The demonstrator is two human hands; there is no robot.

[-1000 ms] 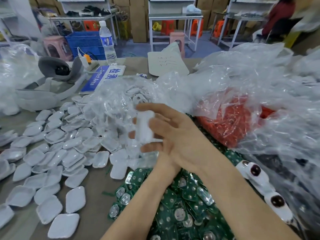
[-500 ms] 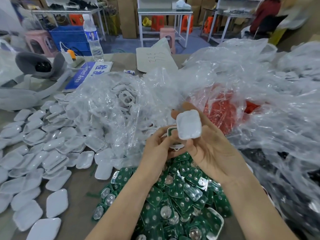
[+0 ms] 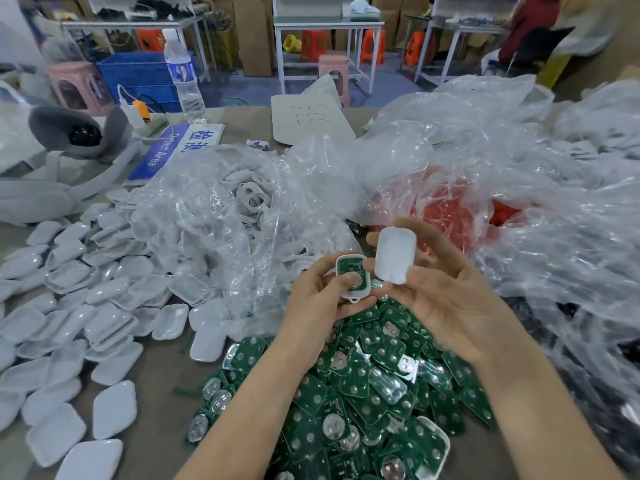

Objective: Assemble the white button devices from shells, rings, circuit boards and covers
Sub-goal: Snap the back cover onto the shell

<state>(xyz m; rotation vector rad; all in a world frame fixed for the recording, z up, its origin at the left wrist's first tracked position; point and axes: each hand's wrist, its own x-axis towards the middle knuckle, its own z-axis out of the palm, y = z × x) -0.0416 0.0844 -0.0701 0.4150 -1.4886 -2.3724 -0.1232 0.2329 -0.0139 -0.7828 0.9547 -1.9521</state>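
Holding board-filled shell (image 3: 353,279) left grip (image 3: 320,308), cover (image 3: 394,259) right grip (image 3: 448,303); circuit boards (image 3: 363,393) below, plastic bags (image 3: 225,216) behind

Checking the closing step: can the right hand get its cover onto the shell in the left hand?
Probably yes: the right hand holds the cover beside the shell, nothing between; the left hand has a thumb on the board.

Water bottle (image 3: 181,77) upright at the far edge of the tabletop (image 3: 162,382). Blue "Detect Area" sign (image 3: 173,147) flat nearby. Grey padded headset (image 3: 69,140) far left. Scribbled white sheet (image 3: 311,119). Blue crate (image 3: 138,77) behind.
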